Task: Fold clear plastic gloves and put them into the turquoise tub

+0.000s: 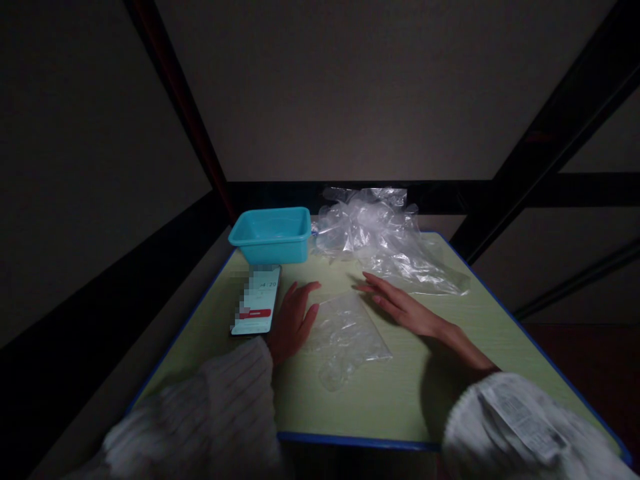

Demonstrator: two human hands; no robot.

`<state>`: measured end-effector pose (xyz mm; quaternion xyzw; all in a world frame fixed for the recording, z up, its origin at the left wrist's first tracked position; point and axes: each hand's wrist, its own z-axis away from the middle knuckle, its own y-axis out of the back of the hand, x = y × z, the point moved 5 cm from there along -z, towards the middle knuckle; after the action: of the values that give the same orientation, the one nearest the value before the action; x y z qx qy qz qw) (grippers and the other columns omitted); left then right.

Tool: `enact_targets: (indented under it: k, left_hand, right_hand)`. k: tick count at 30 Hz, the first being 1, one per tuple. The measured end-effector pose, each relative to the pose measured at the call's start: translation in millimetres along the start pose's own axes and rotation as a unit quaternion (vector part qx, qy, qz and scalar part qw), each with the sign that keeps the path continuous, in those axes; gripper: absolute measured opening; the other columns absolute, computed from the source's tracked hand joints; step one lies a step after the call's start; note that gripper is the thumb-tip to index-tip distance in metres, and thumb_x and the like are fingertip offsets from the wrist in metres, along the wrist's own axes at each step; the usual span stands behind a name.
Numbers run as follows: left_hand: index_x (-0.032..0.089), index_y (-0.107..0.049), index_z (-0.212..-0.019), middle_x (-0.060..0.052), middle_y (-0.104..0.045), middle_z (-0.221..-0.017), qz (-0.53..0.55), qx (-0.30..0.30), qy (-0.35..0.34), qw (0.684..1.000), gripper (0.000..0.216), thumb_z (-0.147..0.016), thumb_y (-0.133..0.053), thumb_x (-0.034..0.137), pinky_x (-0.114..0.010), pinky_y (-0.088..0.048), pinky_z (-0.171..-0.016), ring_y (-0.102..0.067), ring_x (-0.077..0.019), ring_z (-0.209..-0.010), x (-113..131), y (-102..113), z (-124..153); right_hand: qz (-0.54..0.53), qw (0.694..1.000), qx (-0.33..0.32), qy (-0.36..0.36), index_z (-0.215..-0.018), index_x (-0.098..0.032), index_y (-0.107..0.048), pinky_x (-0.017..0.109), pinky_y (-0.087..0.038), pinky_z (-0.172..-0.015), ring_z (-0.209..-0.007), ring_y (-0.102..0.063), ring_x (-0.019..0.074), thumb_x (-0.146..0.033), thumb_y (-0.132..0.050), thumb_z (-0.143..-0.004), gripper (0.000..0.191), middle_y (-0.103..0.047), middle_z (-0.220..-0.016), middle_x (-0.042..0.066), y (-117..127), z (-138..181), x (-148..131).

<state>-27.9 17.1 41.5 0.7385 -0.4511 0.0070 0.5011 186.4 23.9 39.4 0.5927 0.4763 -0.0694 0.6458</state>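
A flat clear plastic bag (pixel 347 337) lies on the pale green table (pixel 400 400) between my hands. My left hand (pixel 293 320) rests flat at the bag's left edge, fingers stretched out, holding nothing. My right hand (pixel 400 307) lies flat at the bag's upper right corner, fingers extended and touching its edge. Both arms wear white knitted sleeves.
A phone (pixel 257 308) with a lit screen lies left of my left hand. Behind it stands a turquoise plastic tub (pixel 273 235). A crumpled heap of clear plastic bags (pixel 385 237) sits at the table's far side. The table has a blue rim; dark beams surround it.
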Motion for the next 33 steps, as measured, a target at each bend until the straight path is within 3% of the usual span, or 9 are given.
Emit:
enact_targets:
  k: [8, 16, 25, 33]
  left_hand:
    - [0.018, -0.042, -0.116, -0.009, -0.059, -0.116, -0.046, 0.004, 0.012, 0.999, 0.028, -0.089, -0.033, 0.018, -0.043, -0.030, -0.105, -0.052, -0.0207, -0.112, -2.3, -1.0, -0.6]
    - [0.019, -0.049, -0.107, -0.007, -0.066, -0.102, -0.074, -0.016, -0.001, 0.997, 0.023, -0.087, -0.037, 0.017, -0.045, -0.034, -0.101, -0.060, -0.0205, -0.099, -3.7, -5.8, -1.6]
    - [0.015, -0.057, -0.093, -0.008, -0.069, -0.082, -0.134, -0.017, 0.007, 0.991, 0.022, -0.089, -0.035, 0.018, -0.050, -0.037, -0.097, -0.065, -0.0237, -0.080, -1.8, -1.3, -4.7]
    - [0.018, -0.054, -0.093, -0.006, -0.069, -0.085, -0.137, 0.034, -0.007, 0.990, 0.021, -0.088, -0.034, 0.018, -0.045, -0.038, -0.097, -0.063, -0.0212, -0.081, 3.6, 6.8, -4.0]
  right_hand:
    - [0.015, 1.000, -0.013, 0.024, -0.142, -0.023, -0.022, 0.057, -0.023, -0.104, -0.119, -0.048, 0.0249, -0.042, -0.030, -0.095, 0.051, -0.058, -0.124, 0.010, -6.7, -6.3, 5.2]
    - [0.061, 0.998, -0.019, 0.020, -0.142, -0.021, -0.020, 0.057, -0.013, -0.107, -0.125, -0.041, 0.0245, -0.030, -0.031, -0.094, 0.050, -0.057, -0.125, 0.009, -9.4, -9.8, -0.6]
    - [0.081, 0.996, -0.028, 0.009, -0.142, -0.023, -0.020, 0.058, -0.010, -0.107, -0.127, -0.039, 0.0245, -0.030, -0.031, -0.094, 0.050, -0.055, -0.128, 0.009, -10.4, -9.5, 0.0]
    - [0.069, 0.997, -0.018, 0.009, -0.141, -0.022, -0.021, 0.058, -0.011, -0.107, -0.127, -0.039, 0.0245, -0.030, -0.031, -0.094, 0.049, -0.055, -0.128, 0.009, -10.2, -8.4, 0.7]
